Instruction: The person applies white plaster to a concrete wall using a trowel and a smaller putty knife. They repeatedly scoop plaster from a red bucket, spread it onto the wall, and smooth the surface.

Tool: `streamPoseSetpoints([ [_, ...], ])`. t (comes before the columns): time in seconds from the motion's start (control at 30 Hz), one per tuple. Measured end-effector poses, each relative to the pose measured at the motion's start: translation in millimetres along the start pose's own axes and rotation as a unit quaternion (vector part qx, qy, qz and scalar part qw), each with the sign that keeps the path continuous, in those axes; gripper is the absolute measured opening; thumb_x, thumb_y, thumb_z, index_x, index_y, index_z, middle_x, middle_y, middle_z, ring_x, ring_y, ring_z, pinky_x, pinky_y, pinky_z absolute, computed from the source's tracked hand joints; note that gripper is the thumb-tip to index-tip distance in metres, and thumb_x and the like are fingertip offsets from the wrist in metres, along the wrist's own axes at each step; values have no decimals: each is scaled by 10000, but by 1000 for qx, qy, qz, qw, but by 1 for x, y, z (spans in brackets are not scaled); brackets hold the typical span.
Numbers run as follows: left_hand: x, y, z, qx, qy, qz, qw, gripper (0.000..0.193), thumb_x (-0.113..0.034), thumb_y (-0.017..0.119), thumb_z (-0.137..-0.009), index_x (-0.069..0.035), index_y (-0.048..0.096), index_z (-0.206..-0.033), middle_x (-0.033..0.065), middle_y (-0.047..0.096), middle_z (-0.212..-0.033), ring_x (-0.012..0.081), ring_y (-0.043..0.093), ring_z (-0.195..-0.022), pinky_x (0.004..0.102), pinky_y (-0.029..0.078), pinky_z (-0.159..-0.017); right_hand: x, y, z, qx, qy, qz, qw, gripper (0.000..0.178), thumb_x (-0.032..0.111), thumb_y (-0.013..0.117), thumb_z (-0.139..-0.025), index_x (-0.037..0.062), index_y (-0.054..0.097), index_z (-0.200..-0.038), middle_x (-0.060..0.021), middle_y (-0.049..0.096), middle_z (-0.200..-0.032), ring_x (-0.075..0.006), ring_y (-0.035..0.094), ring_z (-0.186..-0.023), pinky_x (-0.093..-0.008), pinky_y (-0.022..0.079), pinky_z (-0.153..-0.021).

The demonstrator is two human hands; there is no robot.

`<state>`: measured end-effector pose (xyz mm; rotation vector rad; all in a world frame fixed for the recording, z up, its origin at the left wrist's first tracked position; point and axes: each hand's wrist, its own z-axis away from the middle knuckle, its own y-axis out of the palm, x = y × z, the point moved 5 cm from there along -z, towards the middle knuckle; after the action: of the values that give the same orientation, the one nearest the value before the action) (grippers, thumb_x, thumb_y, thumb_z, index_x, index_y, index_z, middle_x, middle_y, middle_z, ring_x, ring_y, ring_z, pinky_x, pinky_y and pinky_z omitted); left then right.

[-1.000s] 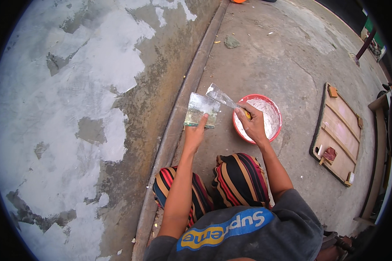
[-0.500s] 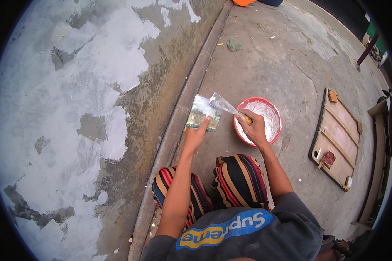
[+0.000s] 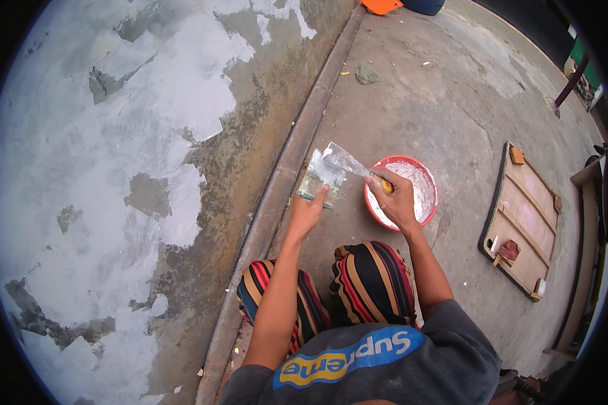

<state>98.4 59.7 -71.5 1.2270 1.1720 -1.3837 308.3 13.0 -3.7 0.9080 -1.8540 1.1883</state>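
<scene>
My left hand pinches a flat metal spreader, thumb laid on its upper face and the other fingers mostly hidden beneath. Just to the right of that pinch, my right hand is closed around the yellow handle of a putty knife, whose blade points left over the spreader's far corner; whether metal meets metal I cannot tell. Beneath and partly beyond my right grip sits a red bowl of white filler paste, and the spreader carries a whitish smear too. Left of both grips, well apart, rises a concrete wall patchily coated in white. I judge the step in hand to be working paste between the two tools. The next move seems to call for a firm left pinch and a low, flat knife angle from my right wrist.
</scene>
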Motion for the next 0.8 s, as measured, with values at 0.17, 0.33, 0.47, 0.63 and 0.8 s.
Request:
streamPoseSetpoints([
  [0.17,-10,5,3,38,-29,-21,999,335,-226,651,-929,25,611,-1148,83,663,-1056,152,603,-928,307,479,-792,-15,3,7,-39,23,-22,999,248,195,696,-874,6,700,-1035,-145,703,-804,-177,663,-707,-295,505,-672],
  [0.33,-10,7,5,39,12,-62,997,309,-222,630,-937,18,618,-1129,80,668,-1025,146,593,-886,311,471,-766,-7,7,2,-55,-3,-8,998,238,194,696,-875,12,700,-1029,-137,690,-775,-166,651,-687,-290,497,-647],
  [0.47,-11,2,3,38,-15,-148,988,270,-216,614,-930,31,646,-1034,122,683,-884,160,598,-806,339,470,-735,-6,5,1,-57,5,7,998,234,196,695,-876,16,700,-1025,-139,682,-761,-167,646,-672,-294,492,-631],
  [0.63,-9,-2,4,-25,52,-205,977,290,-218,598,-920,57,644,-1002,212,675,-828,260,644,-776,378,473,-736,-6,4,0,-56,-6,16,998,238,201,694,-878,17,698,-1028,-139,679,-752,-175,646,-664,-297,490,-622],
  [0.8,-4,-2,1,-35,51,-247,967,301,-207,582,-917,66,638,-1028,251,679,-887,363,664,-838,409,474,-767,-5,3,0,-48,-3,25,999,229,199,691,-881,20,699,-1024,-138,679,-747,-174,645,-653,-299,487,-614],
])
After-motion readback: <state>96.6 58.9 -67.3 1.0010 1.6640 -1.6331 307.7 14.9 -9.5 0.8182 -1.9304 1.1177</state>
